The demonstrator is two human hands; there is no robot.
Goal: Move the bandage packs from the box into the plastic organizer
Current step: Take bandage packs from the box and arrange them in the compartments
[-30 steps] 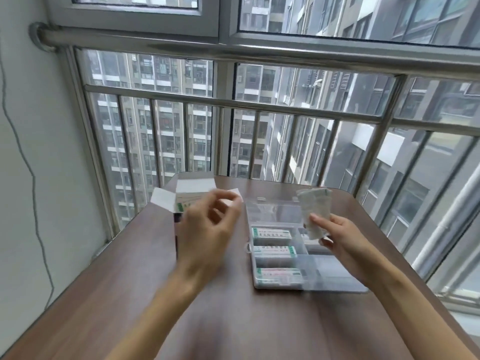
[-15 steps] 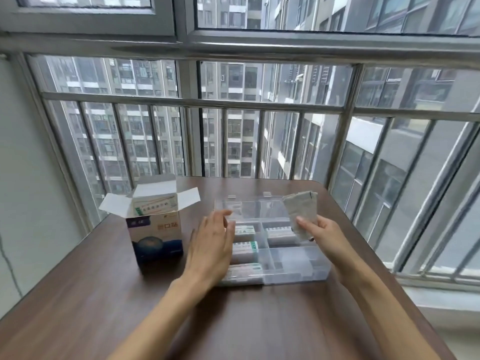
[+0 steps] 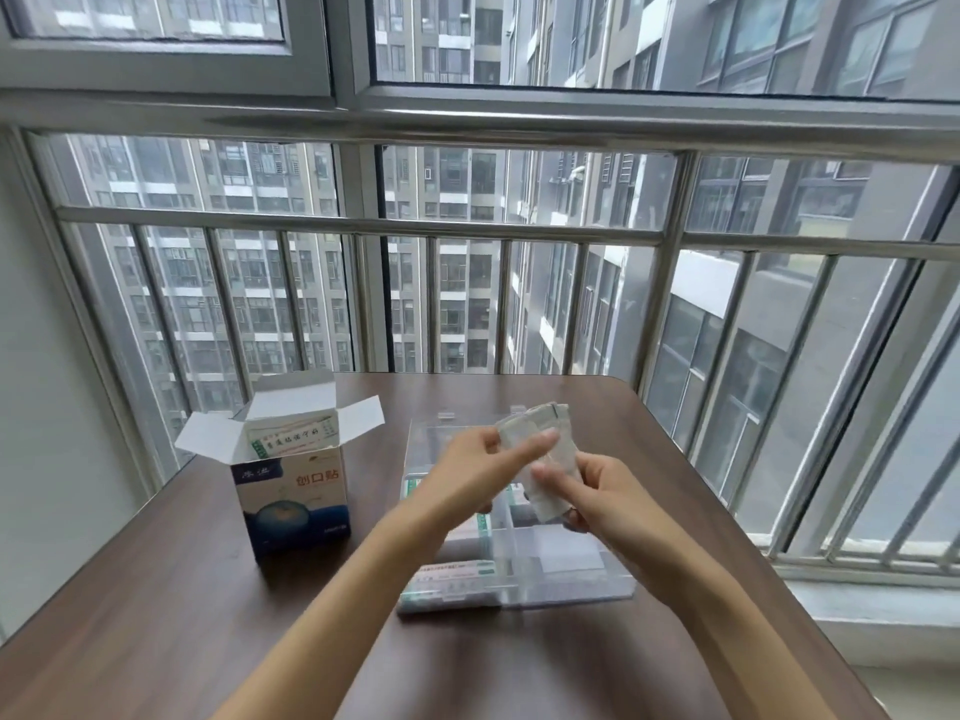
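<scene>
Now, the brown table fills the near half of the view, running out to the barred window on the far side. On the left of it stands the box, blue and white, flaps open at the top, with at least 1 green-printed pack showing inside, so the box is not emptied yet. To its right lies the clear plastic organizer, lid back. Its left column already looks loaded: green-edged packs sit in the near compartments, roughly 3 by my count, though the arms cover part of them. The near right compartment looks bare.

Both hands are up over the far half of the organizer, working 1 bundle of bandage packs between them. The right hand has its grip curled round the bundle's lower end, thumb on the front. The left hand pinches the upper end, its index finger stretched along the wrapper.

My read: about halfway, with this bundle not yet placed and more packs waiting in the box.
</scene>
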